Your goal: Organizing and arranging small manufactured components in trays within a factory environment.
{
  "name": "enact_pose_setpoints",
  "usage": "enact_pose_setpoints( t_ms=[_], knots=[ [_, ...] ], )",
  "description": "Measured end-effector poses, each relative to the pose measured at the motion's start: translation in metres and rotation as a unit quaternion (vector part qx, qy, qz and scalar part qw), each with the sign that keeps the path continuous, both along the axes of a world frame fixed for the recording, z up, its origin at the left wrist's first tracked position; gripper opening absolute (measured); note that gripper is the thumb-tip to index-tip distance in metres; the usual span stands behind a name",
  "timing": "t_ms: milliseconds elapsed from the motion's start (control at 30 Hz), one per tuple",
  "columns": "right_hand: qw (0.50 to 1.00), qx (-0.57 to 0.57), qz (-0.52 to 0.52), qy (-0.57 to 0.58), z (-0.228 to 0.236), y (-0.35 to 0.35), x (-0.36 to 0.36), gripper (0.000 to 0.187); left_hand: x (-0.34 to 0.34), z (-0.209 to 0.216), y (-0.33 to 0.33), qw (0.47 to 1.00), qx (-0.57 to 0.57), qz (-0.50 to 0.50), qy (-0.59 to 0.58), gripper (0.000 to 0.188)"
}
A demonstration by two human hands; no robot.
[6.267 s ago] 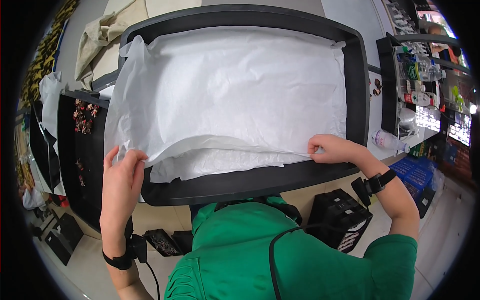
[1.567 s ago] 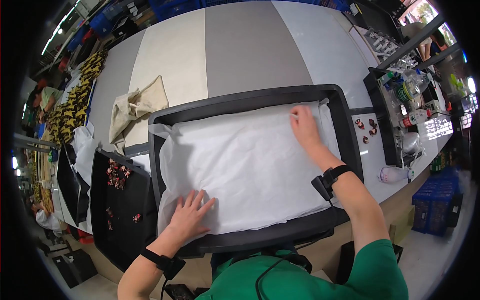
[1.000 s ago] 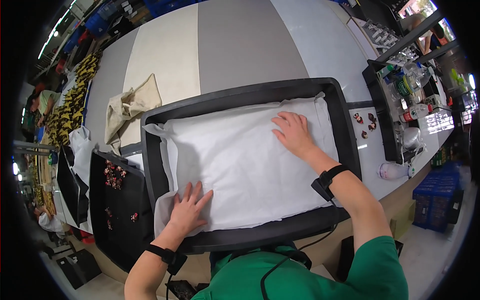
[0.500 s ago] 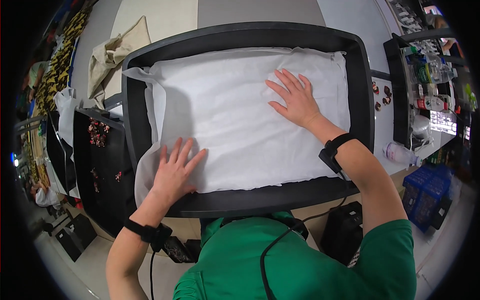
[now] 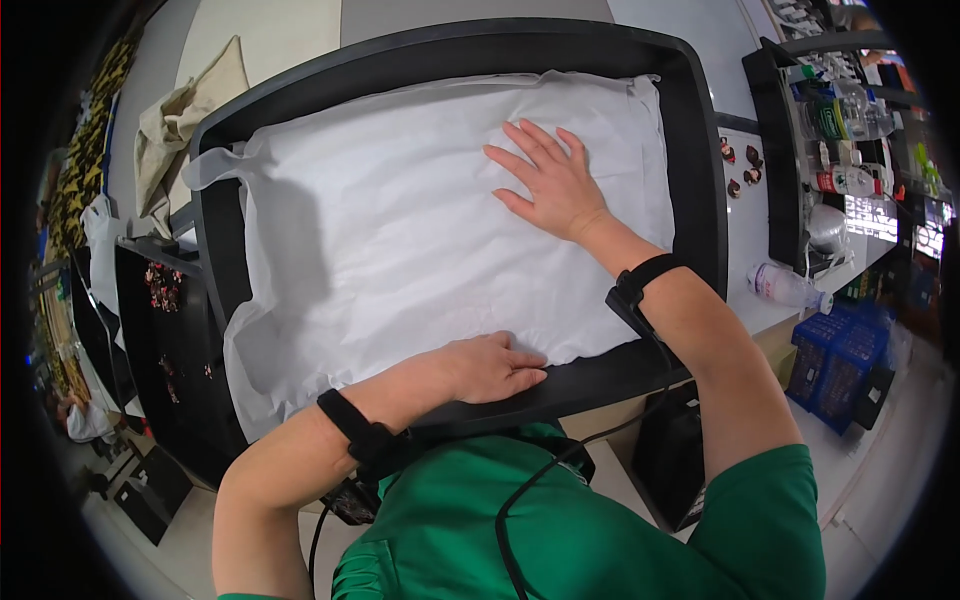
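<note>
A white cloth [image 5: 400, 230] lines a large black rectangular tray [image 5: 455, 42], with its left edge rumpled and folded up over the rim. My right hand [image 5: 550, 185] lies flat on the far right part of the cloth, fingers spread. At the near edge, my left hand [image 5: 487, 367] rests against the cloth beside the tray's front wall. Its thumb and forefinger point right and stand slightly apart; the other fingers are partly hidden behind them. I see nothing held in either hand.
Left of the tray stands another black tray [image 5: 185, 335] with reddish dried bits [image 5: 163, 288]. A beige cloth bag [image 5: 180, 130] lies at the far left. To the right are dark dried pieces [image 5: 752, 160], a lying plastic bottle [image 5: 785, 287] and a black rack [image 5: 785, 150] by several bottles.
My left hand has moved right along the cloth's near edge, from the left corner to the middle. My right hand stays spread on the cloth. The whole view has shifted slightly.
</note>
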State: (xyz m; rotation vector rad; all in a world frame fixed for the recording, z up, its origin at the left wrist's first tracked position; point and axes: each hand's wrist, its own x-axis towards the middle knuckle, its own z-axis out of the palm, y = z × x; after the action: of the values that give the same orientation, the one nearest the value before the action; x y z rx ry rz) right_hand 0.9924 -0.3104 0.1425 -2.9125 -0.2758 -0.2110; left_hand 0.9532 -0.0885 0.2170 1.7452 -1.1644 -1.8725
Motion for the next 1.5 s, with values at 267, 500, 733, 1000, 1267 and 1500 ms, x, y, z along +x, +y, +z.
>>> enact_pose_setpoints(
  t_ms=[267, 500, 733, 1000, 1267, 1500],
  knots=[
    [1.0, 0.006, -0.004, -0.019, -0.004, -0.006, -0.004, 0.05, 0.009, -0.002, -0.015, 0.999, -0.046, 0.016, -0.018, 0.045],
    [0.999, 0.027, 0.007, -0.036, -0.003, -0.002, 0.002, 0.05, -0.017, -0.042, -0.067, 0.991, -0.115, 0.014, 0.07, 0.043],
    [0.999, 0.034, 0.003, -0.031, -0.002, -0.006, -0.004, 0.05, -0.03, -0.035, -0.077, 0.987, -0.157, -0.029, 0.007, 0.042],
    [0.998, 0.047, 0.0, -0.036, 0.005, -0.002, 0.001, 0.05, -0.023, -0.023, -0.078, 0.988, -0.154, 0.014, -0.002, 0.041],
    [0.998, 0.06, -0.011, -0.033, 0.005, -0.008, -0.006, 0.053, 0.111, -0.005, -0.018, 0.799, -0.245, 0.318, -0.447, 0.033],
    [0.998, 0.056, -0.007, -0.022, 0.011, -0.004, -0.001, 0.051, 0.156, -0.049, 0.02, 0.76, -0.161, 0.213, -0.593, 0.056]
  ],
)
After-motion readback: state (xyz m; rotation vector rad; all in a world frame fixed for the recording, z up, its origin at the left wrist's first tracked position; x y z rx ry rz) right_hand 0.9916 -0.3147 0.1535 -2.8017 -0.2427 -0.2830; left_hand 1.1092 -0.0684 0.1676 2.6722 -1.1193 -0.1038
